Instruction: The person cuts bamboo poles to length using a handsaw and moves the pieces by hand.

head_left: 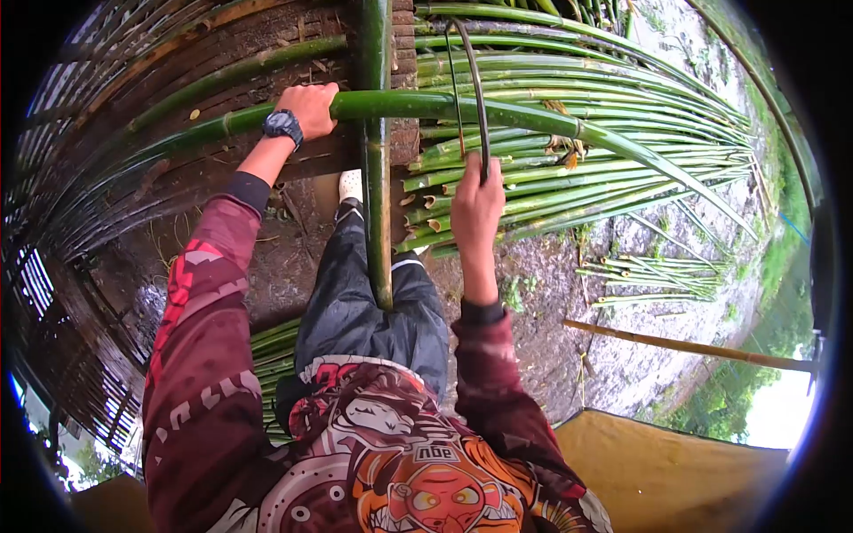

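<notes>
A long green bamboo pole (400, 104) runs crosswise in front of me, resting over a thicker upright-looking bamboo pole (378, 191) that reaches toward my lap. My left hand (309, 108), with a watch on its wrist, is closed on the crosswise pole to the left of the crossing. In my right hand (477, 202) is the handle end of a bow saw (475, 75). Its thin blade passes across the pole just right of the crossing, with the dark curved frame beside it. The far end of the saw points away from me.
Many cut green bamboo poles (622, 111) lie fanned out at the right, with a smaller pile (657, 280) nearer me. Bamboo slats curve along the left side. A brown tarp (657, 471) hangs at the lower right, below a thin pole (689, 345).
</notes>
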The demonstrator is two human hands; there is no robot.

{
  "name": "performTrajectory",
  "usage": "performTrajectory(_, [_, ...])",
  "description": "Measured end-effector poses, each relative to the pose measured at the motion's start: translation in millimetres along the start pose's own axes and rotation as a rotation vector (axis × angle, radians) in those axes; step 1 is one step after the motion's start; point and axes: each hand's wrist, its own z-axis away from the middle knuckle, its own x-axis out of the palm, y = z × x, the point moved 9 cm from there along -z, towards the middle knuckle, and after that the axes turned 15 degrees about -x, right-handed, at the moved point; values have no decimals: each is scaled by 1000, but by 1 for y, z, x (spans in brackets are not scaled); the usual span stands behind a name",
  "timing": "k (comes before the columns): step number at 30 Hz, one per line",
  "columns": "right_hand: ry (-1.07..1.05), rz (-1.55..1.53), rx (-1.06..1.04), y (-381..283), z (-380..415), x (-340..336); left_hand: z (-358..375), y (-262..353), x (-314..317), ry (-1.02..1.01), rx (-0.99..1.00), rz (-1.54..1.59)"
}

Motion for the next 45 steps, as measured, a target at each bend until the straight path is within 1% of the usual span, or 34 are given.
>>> performTrajectory(2, [-58,-46,243,-12,53,-29,3,1,-5,3,5,35])
performTrajectory(4, [-127,12,360,-30,103,-64,5,3,-7,6,10,55])
performTrajectory(5, [-133,17,365,-34,95,-64,4,2,-9,24,8,68])
performTrajectory(7, [-130,18,297,-42,72,-55,-4,-5,-12,51,18,57])
performTrajectory(8, [-115,279,-22,-31,44,-30,3,0,-8,54,40,57])
performTrajectory(9, [-117,216,-44,-10,14,-4,2,0,-5,93,55,95])
performTrajectory(10, [-86,101,123,-7,-13,14,1,2,-7,60,51,72])
performTrajectory(11, [-76,87,56,-10,-27,22,-3,-1,-14,59,45,80])
performTrajectory(12, [-63,76,54,-8,-29,20,3,1,-14,29,47,90])
performTrajectory(13, [-59,42,77,-1,-25,11,2,0,-9,-36,10,65])
performTrajectory(14, [-51,9,82,3,-26,5,1,3,-13,-25,18,65])
performTrajectory(16, [-48,-60,129,12,-15,14,-1,-1,-10,-88,17,62])
performTrajectory(18, [49,-46,-52,17,0,23,-12,-4,-13,-55,41,115])
performTrajectory(20, [94,-180,17,57,11,33,-15,-2,-6,-145,99,141])
performTrajectory(22, [138,-251,-67,81,16,42,-22,-2,-3,-223,120,199])
performTrajectory(23, [138,-250,-65,88,19,42,-24,0,0,-274,141,216])
performTrajectory(24, [131,-239,-83,82,14,43,-30,-2,2,-317,160,229])
performTrajectory(26, [114,-226,-95,63,2,37,-44,-8,4,-305,192,234])
performTrajectory(27, [97,-112,-129,39,4,21,-38,-4,12,-313,229,247])
performTrajectory(28, [86,4,-169,15,4,5,-33,-1,2,-344,195,298])
performTrajectory(30, [-6,-157,234,8,51,-23,-32,1,1,-353,208,271])
performTrajectory(31, [-13,-94,270,6,78,-42,-31,2,0,-365,210,278])
performTrajectory(32, [-14,-184,285,-7,94,-54,-30,2,-2,-356,203,287])
performTrajectory(33, [-38,-155,369,-19,99,-65,-30,1,-2,-343,193,296])
performTrajectory(34, [-38,-161,358,-16,77,-55,-37,-3,-4,-332,188,294])
performTrajectory(36, [-143,137,10,-23,12,-23,-30,-1,-3,-281,237,286])
performTrajectory(37, [-190,184,-53,-15,-28,3,-30,-3,-1,-243,228,306])
performTrajectory(38, [-153,72,14,-10,-57,20,-32,0,6,-310,237,272])
performTrajectory(39, [-169,64,81,-6,-68,32,-35,-2,1,-285,233,274])
performTrajectory(40, [-163,86,66,-6,-68,33,-27,-2,2,-278,227,278])
performTrajectory(41, [-110,57,69,-2,-60,31,-22,-1,-6,-278,174,231])
performTrajectory(42, [-59,26,64,1,-53,28,-14,-2,-14,-197,129,220])
performTrajectory(44, [-46,46,53,5,-47,30,15,0,-40,275,202,152])
performTrajectory(45, [-55,57,67,3,-46,30,31,-8,-36,461,170,148])
